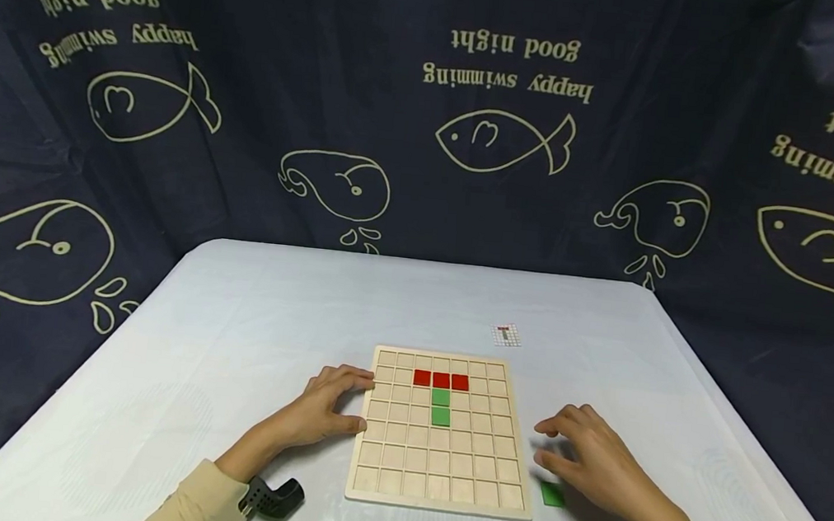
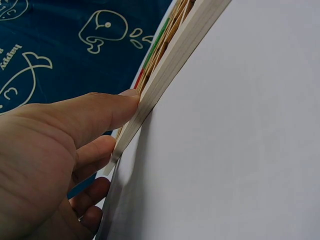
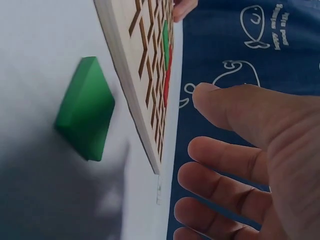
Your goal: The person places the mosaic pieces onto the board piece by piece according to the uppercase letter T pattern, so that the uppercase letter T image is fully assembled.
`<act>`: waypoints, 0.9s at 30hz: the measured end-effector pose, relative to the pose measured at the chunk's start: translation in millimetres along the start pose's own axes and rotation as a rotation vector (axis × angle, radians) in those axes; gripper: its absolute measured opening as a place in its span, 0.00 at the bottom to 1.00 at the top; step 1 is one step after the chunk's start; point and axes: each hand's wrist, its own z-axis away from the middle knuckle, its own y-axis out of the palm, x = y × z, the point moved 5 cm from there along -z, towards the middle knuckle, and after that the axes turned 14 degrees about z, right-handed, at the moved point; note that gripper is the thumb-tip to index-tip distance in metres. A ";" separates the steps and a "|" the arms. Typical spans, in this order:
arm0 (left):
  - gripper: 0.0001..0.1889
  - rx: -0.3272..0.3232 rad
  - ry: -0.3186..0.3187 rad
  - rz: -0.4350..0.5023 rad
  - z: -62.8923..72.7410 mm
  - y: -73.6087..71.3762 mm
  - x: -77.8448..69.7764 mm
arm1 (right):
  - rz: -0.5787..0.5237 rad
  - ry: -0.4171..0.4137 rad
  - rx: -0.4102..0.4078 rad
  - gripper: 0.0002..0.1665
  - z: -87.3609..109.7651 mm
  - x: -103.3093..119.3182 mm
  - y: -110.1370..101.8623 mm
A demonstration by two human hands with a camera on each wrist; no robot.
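Observation:
A wooden grid board (image 1: 367, 492) lies on the table. Three red square tiles (image 1: 440, 380) form a row in its upper part, with two green tiles (image 1: 441, 416) running down from the middle one. Against the board's left edge rests my left hand (image 1: 322, 409), thumb and fingertips touching the side with the fingers relaxed. My right hand (image 1: 593, 462) hovers to the right of the board, fingers loosely bent and apart, holding nothing. Below that hand a loose green tile (image 3: 89, 110) lies on the table beside the board's right edge.
Beyond the board's far edge lies a small pattern card (image 1: 506, 334) showing a red and dark T shape on a grid. The white table (image 1: 295, 291) ends at a dark blue curtain (image 1: 422, 203) with fish drawings.

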 end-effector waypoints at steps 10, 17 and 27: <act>0.27 -0.002 0.004 0.004 0.3 -0.5 -0.9 | 0.005 -0.045 -0.065 0.17 18.3 -0.4 -0.4; 0.27 0.003 -0.006 0.019 0.2 0.5 0.5 | 0.029 -0.046 -0.075 0.18 27.8 -1.5 0.5; 0.27 0.002 0.001 0.019 0.2 0.5 -0.4 | 0.027 -0.068 -0.034 0.17 39.8 -6.6 5.0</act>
